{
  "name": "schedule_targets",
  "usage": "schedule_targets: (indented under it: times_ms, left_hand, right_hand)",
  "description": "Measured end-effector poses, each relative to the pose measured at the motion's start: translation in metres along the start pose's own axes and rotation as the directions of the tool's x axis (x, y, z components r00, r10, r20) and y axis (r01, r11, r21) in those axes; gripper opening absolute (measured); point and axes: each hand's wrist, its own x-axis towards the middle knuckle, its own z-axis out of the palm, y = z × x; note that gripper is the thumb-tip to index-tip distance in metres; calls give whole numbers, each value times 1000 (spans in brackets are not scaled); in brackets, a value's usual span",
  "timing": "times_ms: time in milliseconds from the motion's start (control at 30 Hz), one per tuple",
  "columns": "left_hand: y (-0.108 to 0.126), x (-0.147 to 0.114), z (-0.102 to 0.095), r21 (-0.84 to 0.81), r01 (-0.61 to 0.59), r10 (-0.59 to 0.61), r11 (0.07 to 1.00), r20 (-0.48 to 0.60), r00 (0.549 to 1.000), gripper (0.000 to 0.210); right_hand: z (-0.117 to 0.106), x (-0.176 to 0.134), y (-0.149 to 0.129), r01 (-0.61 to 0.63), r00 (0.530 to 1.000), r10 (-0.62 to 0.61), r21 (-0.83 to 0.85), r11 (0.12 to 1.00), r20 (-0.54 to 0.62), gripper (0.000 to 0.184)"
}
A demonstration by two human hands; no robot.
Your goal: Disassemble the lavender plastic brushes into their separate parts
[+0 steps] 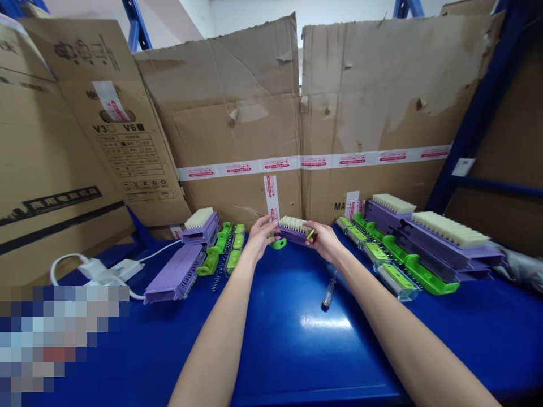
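Observation:
Between my hands, at the far middle of the table, lies a purple block with cream bristles [294, 224]. My left hand [259, 236] is at its left end, fingers stretched out and apart. A bright green curved part [278, 243] sits just beyond those fingertips, partly hidden by them. At the block's right end my right hand [326, 242] pinches a small green piece [311, 233] between thumb and fingers. Below that hand, a screwdriver with a clear handle [328, 294] lies on the blue table [292, 339].
More purple brush blocks [449, 229], green brackets [424, 274] and clear-cased green parts [396, 278] line the right side. Purple housings [176, 271], green brackets and springs [220, 265] are at left. A white power strip [125, 271] with cables lies farther left. Cardboard [237, 124] walls the back.

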Motion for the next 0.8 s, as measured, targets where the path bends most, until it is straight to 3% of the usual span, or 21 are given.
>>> schedule_targets:
  times_ms: [133, 300, 600, 700, 800]
  left_hand:
    - [0, -2, -1, 42, 9, -12, 999, 71, 997, 54]
    - [0, -3, 1, -1, -13, 13, 1000, 116, 993, 41]
    - [2, 0, 0, -52, -51, 49, 997, -45, 998, 32]
    - [4, -1, -1, -22, -53, 51, 998, -78, 996, 31]
    - [4, -1, -2, 132, -33, 44, 991, -87, 995, 29]
  right_hand:
    - [-1, 0, 2, -47, 998, 49, -34, 998, 49, 12]
    - [-3, 1, 2, -97, 995, 97, -13, 995, 14, 20]
    - [-4, 4, -3, -156, 987, 159, 204, 966, 3, 8]
    - [-4, 5, 0, -153, 988, 156, 148, 977, -5, 3]
    - [-5, 7, 3, -16, 999, 17, 46, 999, -28, 17]
